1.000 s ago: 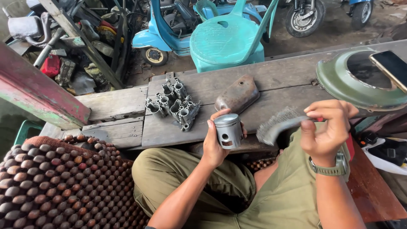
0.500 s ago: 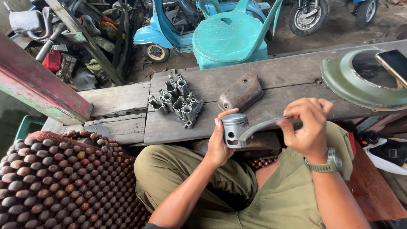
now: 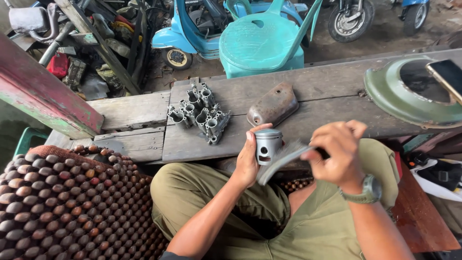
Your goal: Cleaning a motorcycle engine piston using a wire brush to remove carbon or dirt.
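Note:
My left hand (image 3: pixel 249 161) grips a small grey metal piston (image 3: pixel 267 146), held upright over my lap at the front edge of the wooden bench (image 3: pixel 317 108). My right hand (image 3: pixel 339 151), with a watch on its wrist, holds a curved grey strip (image 3: pixel 281 161), blurred by motion, whose free end lies against the lower side of the piston. Both hands hover above my olive-green trousers. What the strip is made of I cannot tell.
On the bench lie a grey cast metal part with several tubes (image 3: pixel 199 115), a rusty brown cover (image 3: pixel 273 108) and a green round metal shell (image 3: pixel 414 94) with a phone (image 3: pixel 447 74) on it. A beaded seat mat (image 3: pixel 62 207) lies at my left. A teal plastic chair (image 3: pixel 262 41) stands behind.
The strip in my right hand has swung down and to the left across the piston. The piston has turned from lying sideways back to upright in my left hand.

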